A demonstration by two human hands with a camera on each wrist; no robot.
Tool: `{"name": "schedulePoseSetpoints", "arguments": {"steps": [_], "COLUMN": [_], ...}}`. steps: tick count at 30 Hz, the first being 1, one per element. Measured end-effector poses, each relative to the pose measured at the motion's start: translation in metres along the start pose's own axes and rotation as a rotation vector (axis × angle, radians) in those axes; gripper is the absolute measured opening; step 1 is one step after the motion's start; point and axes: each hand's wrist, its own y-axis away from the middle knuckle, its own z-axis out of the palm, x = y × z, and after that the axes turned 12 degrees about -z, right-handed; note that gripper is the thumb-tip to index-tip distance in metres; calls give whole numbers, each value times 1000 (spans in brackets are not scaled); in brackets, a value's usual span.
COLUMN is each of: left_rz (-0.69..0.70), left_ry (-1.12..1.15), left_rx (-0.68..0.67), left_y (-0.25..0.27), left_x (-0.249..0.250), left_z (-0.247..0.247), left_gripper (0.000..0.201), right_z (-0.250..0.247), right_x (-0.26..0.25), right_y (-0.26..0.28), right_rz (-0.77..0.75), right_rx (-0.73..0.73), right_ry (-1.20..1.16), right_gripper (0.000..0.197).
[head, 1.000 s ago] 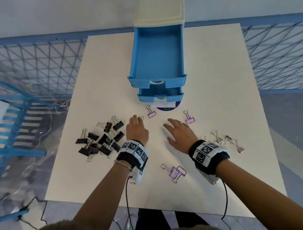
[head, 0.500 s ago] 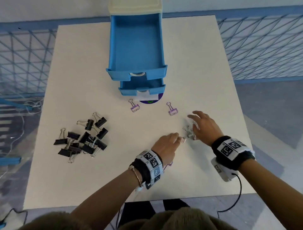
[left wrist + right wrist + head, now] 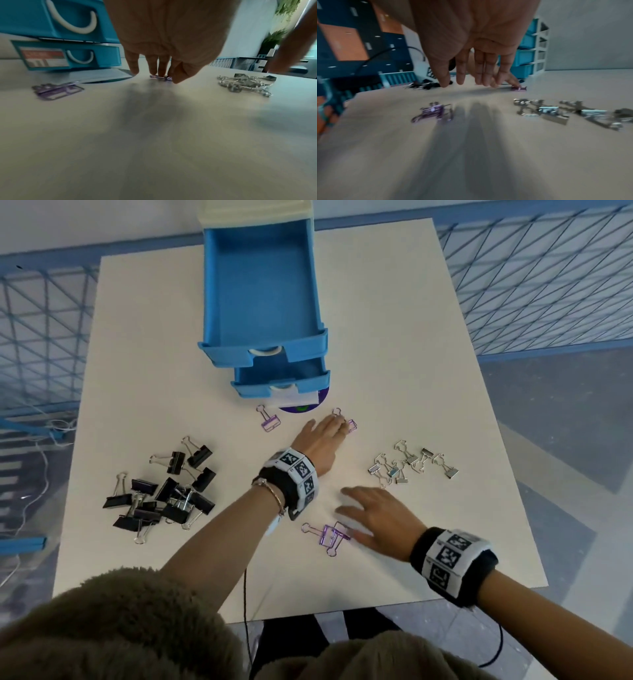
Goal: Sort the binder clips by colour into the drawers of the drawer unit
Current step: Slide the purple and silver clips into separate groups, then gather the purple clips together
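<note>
My left hand (image 3: 337, 424) reaches up the table, its straight fingers touching a purple binder clip (image 3: 351, 425) just right of the drawer unit; in the left wrist view the fingertips (image 3: 161, 73) press on that clip (image 3: 160, 78). A second purple clip (image 3: 269, 420) lies left of it. My right hand (image 3: 352, 508) hovers flat with spread fingers, holding nothing, beside two purple clips (image 3: 329, 536). Several silver clips (image 3: 411, 464) sit in a group at the right. Black clips (image 3: 164, 494) are piled at the left. The blue top drawer (image 3: 260, 285) and second drawer (image 3: 281, 374) stand pulled out.
The white table (image 3: 394, 337) ends close to my body and drops to blue mesh fencing (image 3: 548, 285) on both sides. A purple disc (image 3: 308, 407) lies under the drawer unit's front. Cables hang from both wrist bands.
My left hand has left the silver clips and moved up to the purple clip by the drawers. The right hand has drawn back toward the near purple clips.
</note>
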Motion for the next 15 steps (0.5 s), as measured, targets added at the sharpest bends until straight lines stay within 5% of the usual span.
{"name": "schedulePoseSetpoints", "arguments": {"steps": [9, 15], "left_rz": [51, 16], "left_ry": [144, 384], "left_rx": [166, 8], "left_y": [94, 139], "left_x": [-30, -27], "left_z": [34, 58], "left_gripper": [68, 54], "right_z": [35, 39], "right_x": [-10, -10], "right_y": [-4, -27], "right_rz": [-156, -184], "right_rx": [-138, -66], "right_ry": [115, 253], "right_gripper": [36, 29]}}
